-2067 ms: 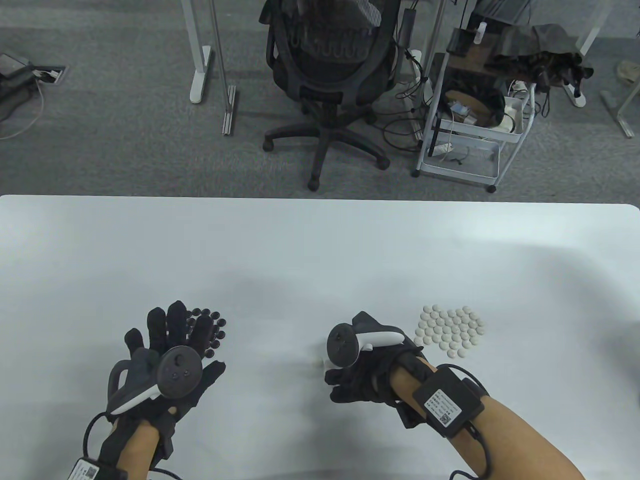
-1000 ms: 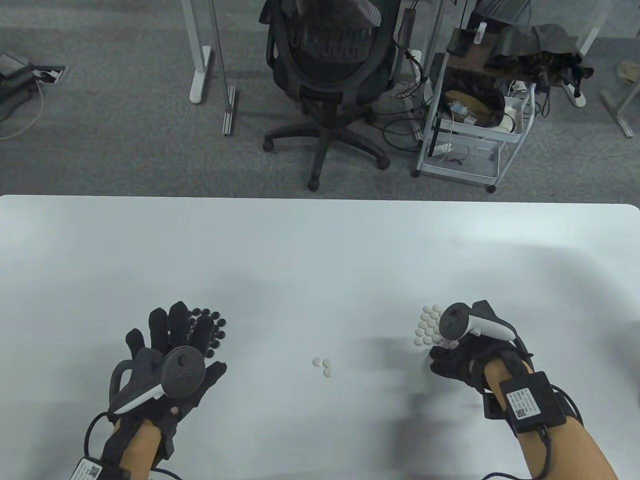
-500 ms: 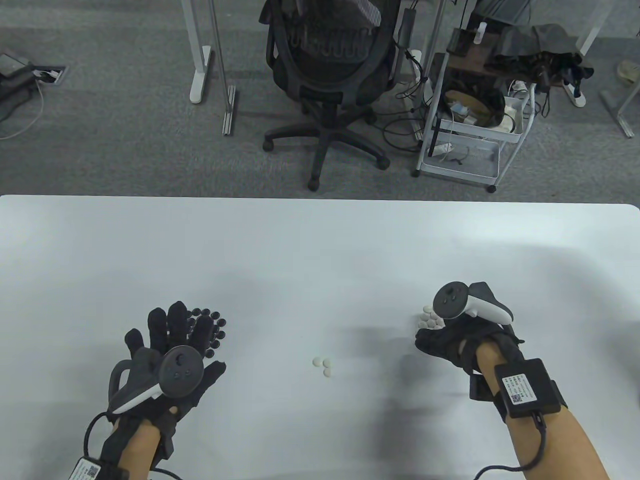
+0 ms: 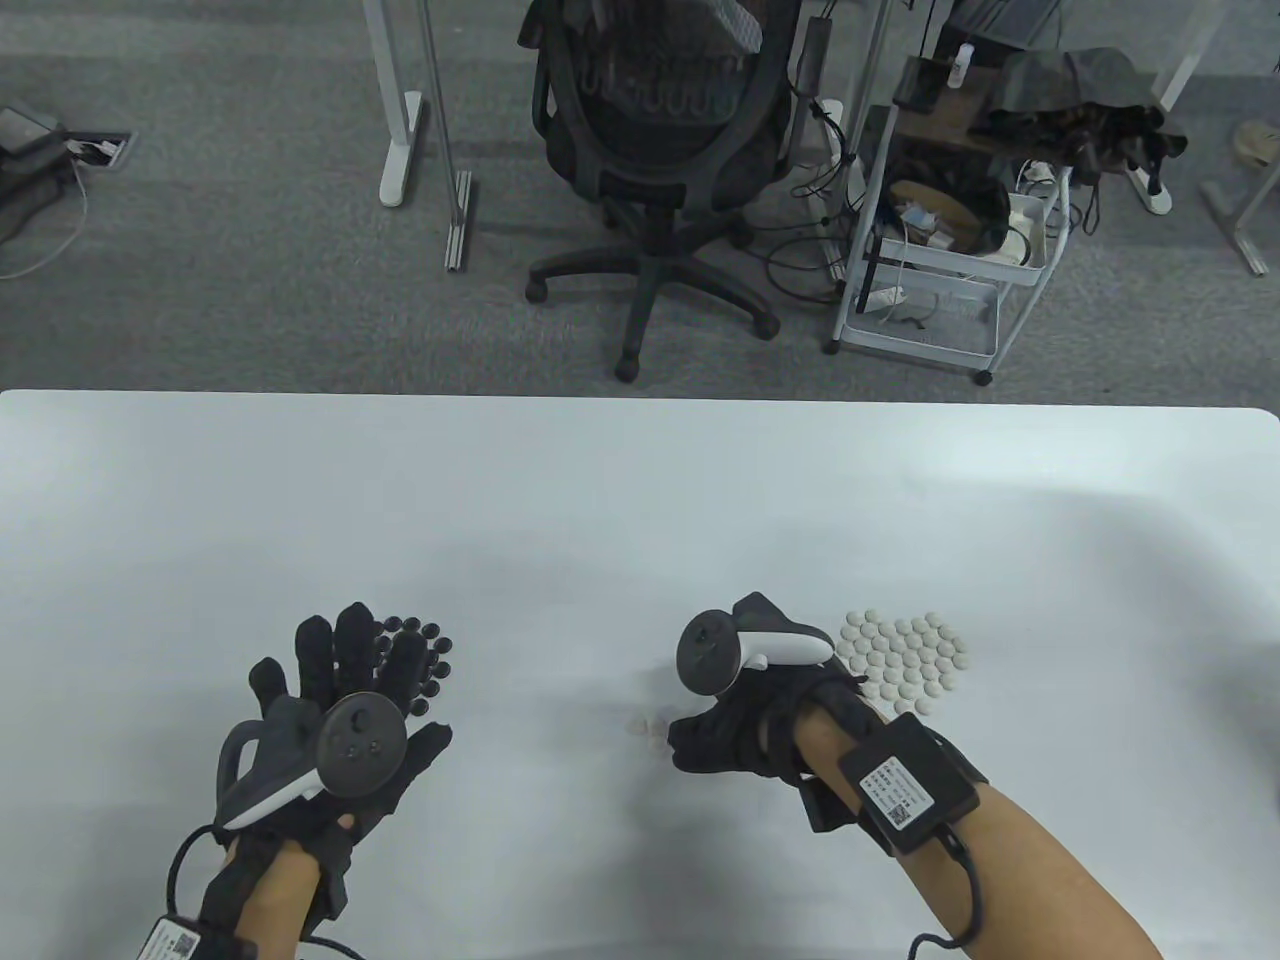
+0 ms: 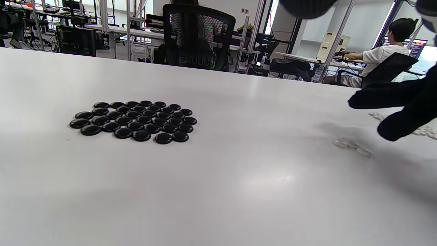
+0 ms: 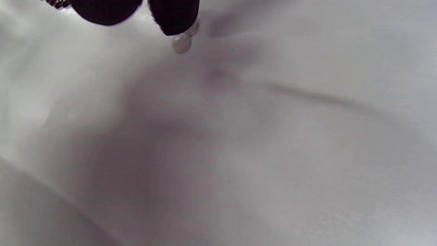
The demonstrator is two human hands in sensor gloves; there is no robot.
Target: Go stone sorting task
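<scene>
A flat group of black stones [image 4: 425, 655] lies at the left, and shows whole in the left wrist view [image 5: 135, 120]. My left hand [image 4: 350, 665] rests flat with spread fingers, partly over them. A group of white stones [image 4: 905, 660] lies at the right. Three loose white stones [image 4: 645, 727] lie mid-table and show in the left wrist view [image 5: 351, 146]. My right hand [image 4: 690, 742] hovers at them with curled fingers, holding nothing I can see. In the right wrist view a fingertip [image 6: 174, 17] sits just over one white stone [image 6: 181, 44].
The white table [image 4: 640, 500] carries only the stones. Beyond its far edge stand an office chair [image 4: 655, 150] and a white cart [image 4: 940, 250] on the grey floor.
My right hand moved from the white group at the right back left to the three loose white stones. The left hand and black stones have not moved.
</scene>
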